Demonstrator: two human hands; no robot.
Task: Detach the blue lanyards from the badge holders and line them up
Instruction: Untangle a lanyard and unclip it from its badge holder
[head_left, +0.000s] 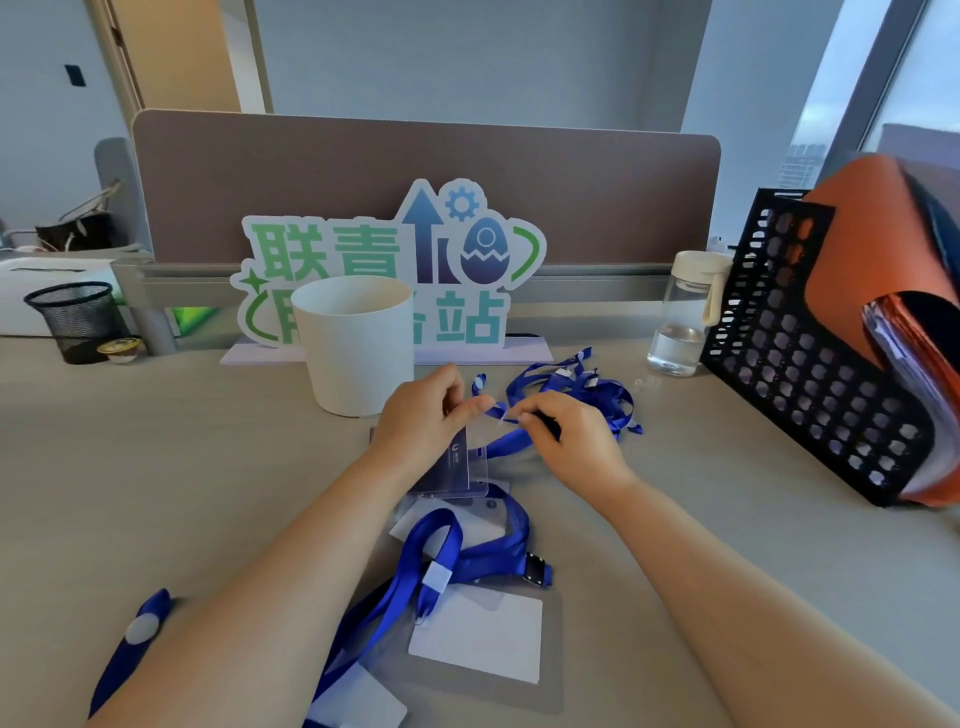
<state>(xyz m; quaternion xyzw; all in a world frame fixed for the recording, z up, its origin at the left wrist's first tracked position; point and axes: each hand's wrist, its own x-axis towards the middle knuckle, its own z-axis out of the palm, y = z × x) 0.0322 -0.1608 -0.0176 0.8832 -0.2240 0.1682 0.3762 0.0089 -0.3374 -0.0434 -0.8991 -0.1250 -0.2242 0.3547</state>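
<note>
- Badge holder (460, 467) is gripped by the left hand (421, 421).
- Its lanyard (501, 446) is pinched by the right hand (571, 441).
- Loose lanyards (576, 387) are heaped toward the desk's (156, 493) far edge.

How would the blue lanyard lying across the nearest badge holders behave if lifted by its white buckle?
The lanyard would probably droop limply: it lies in loose curves. It likely weighs little, being thin flat ribbon. Its metal clip seems hooked to a badge holder, so that may lift too.
</note>
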